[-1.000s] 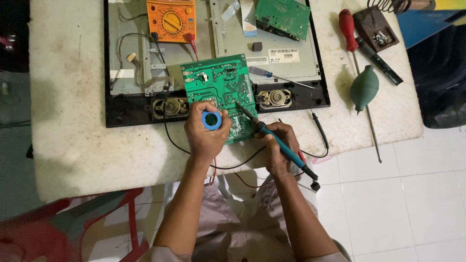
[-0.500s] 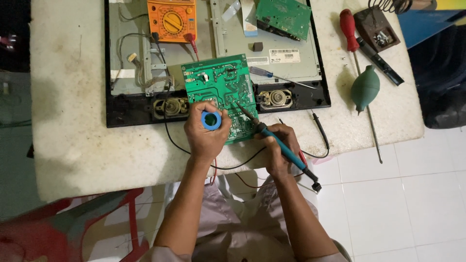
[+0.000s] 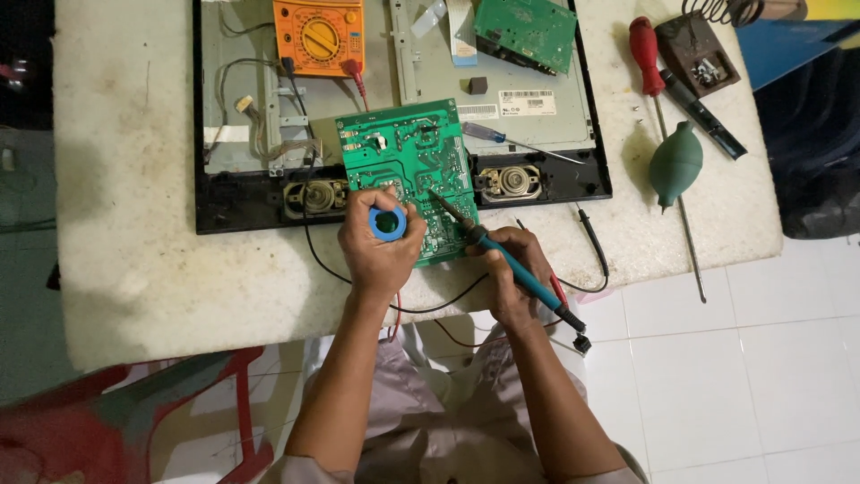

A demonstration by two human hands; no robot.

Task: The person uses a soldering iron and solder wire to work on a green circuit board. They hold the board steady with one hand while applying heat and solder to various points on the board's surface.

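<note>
On the white table [image 3: 134, 224], left hand [image 3: 376, 246] clasps a blue spool [image 3: 387, 221], right hand [image 3: 511, 273] pinches a soldering iron [image 3: 502, 251]

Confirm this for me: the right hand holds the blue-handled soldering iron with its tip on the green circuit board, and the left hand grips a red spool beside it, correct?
Not quite. In the head view the spool in the left hand is blue, not red. The rest stands: the right hand holds the blue-handled soldering iron with its tip on the green circuit board.
</note>
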